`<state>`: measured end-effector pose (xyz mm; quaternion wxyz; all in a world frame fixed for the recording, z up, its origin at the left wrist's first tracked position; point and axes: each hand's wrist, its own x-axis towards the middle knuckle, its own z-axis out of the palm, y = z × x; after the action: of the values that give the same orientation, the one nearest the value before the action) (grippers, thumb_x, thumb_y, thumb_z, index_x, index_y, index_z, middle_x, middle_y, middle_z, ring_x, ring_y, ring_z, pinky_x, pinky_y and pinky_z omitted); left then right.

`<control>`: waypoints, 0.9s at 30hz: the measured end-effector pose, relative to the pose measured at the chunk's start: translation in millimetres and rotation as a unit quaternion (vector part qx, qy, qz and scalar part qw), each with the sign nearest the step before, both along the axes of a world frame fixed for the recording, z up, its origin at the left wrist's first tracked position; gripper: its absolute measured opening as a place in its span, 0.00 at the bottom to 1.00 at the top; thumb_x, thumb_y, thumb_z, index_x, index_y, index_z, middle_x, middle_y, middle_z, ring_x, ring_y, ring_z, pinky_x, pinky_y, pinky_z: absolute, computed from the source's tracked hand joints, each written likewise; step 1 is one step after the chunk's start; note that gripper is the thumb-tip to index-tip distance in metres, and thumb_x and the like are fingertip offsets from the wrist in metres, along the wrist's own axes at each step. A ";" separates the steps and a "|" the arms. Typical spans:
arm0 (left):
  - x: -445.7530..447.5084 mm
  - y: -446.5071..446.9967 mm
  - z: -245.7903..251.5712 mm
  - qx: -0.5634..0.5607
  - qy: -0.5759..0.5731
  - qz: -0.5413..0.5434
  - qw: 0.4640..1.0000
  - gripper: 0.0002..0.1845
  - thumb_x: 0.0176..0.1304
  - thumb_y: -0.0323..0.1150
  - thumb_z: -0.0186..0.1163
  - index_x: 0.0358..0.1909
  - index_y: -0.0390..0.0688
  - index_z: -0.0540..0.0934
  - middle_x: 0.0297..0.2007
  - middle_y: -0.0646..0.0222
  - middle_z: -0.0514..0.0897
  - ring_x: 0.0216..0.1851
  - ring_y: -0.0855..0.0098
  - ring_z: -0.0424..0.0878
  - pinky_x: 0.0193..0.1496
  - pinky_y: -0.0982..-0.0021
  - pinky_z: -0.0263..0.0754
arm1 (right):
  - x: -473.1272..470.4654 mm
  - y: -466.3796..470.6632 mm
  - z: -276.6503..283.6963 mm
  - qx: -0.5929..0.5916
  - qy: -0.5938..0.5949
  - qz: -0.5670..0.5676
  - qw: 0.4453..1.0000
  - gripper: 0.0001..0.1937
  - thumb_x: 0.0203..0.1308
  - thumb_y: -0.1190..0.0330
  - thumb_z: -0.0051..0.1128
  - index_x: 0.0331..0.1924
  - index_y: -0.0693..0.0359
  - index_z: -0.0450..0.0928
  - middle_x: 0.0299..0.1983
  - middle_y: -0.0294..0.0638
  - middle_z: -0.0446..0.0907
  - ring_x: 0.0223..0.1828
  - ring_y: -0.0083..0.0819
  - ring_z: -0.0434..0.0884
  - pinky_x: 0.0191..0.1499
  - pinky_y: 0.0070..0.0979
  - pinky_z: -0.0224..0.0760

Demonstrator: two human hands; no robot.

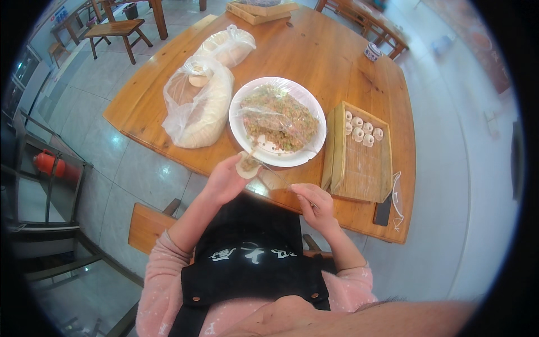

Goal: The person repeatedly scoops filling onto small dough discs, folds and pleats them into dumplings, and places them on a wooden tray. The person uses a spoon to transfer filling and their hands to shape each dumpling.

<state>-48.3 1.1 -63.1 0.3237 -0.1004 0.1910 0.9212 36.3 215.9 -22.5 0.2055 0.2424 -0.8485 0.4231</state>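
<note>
A round dough wrapper point(241, 170) lies in my left hand point(224, 180), just off the near rim of a white bowl. On the wrapper sits a small lump of minced filling point(249, 163). My right hand point(315, 203) grips a thin metal utensil point(276, 174), whose far end meets the filling. The white bowl point(240, 141) holds a large heap of minced filling point(290, 118), partly covered by clear plastic film. To the right stands a wooden tray point(358, 181) with several small folded dumplings point(357, 134) at its far end.
Plastic bags of stacked dough wrappers point(202, 109) lie left of the bowl. A dark phone point(382, 212) and a white face mask point(397, 196) lie beside the tray. Farther back on the wooden table point(320, 54) are a small patterned jar point(372, 51) and boxes point(257, 14).
</note>
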 end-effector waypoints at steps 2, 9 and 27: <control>1.1 -1.3 -0.9 0.008 0.003 -0.002 1.000 0.21 0.67 0.32 0.38 0.58 0.29 0.61 0.56 0.53 0.69 0.58 0.60 0.67 0.63 0.62 0.60 | 2.0 -2.7 1.2 0.013 0.019 0.010 1.000 0.13 0.49 0.81 0.56 0.41 0.64 0.78 0.33 0.46 0.80 0.32 0.40 0.79 0.34 0.28 0.73; 5.4 -5.8 -0.9 0.002 0.027 -0.015 1.000 0.22 0.67 0.34 0.39 0.58 0.29 0.61 0.55 0.54 0.70 0.58 0.61 0.67 0.62 0.62 0.59 | 5.4 -11.4 8.2 0.070 0.090 0.045 0.992 0.14 0.47 0.80 0.58 0.42 0.64 0.77 0.33 0.44 0.78 0.30 0.38 0.79 0.31 0.28 0.71; 13.3 -10.2 6.4 0.036 0.024 -0.022 0.999 0.25 0.64 0.31 0.42 0.60 0.27 0.56 0.57 0.49 0.66 0.59 0.58 0.66 0.63 0.60 0.59 | 5.3 -5.3 14.4 -0.011 0.049 -0.067 0.996 0.10 0.53 0.82 0.52 0.41 0.68 0.76 0.33 0.49 0.79 0.34 0.42 0.79 0.36 0.29 0.72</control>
<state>-35.0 -9.2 -56.7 0.3425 -0.0621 0.1677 0.9223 41.6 210.6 -8.1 0.2771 0.2029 -0.8473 0.4052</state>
